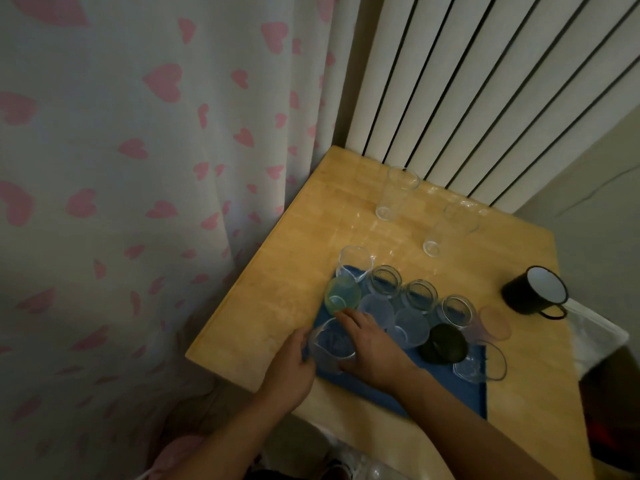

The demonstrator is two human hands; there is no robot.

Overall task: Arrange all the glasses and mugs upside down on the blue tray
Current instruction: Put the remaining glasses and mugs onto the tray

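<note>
Pale wooden table [277, 306] gleams glossy; flat blue tray [460, 393] looks matt, cloth-like. Tall clear tumblers [394, 195] shine as smooth glass, and the upright black enamel mug [533, 292] shows a glossy white inside.

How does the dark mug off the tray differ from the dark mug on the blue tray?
The dark mug on the table stands mouth up, its white inside showing; the dark mug on the tray is upside down, showing only its dark base. The first stands on bare wood right of the blue tray; the second stands among glasses. Both are dark and untouched by either hand.
</note>
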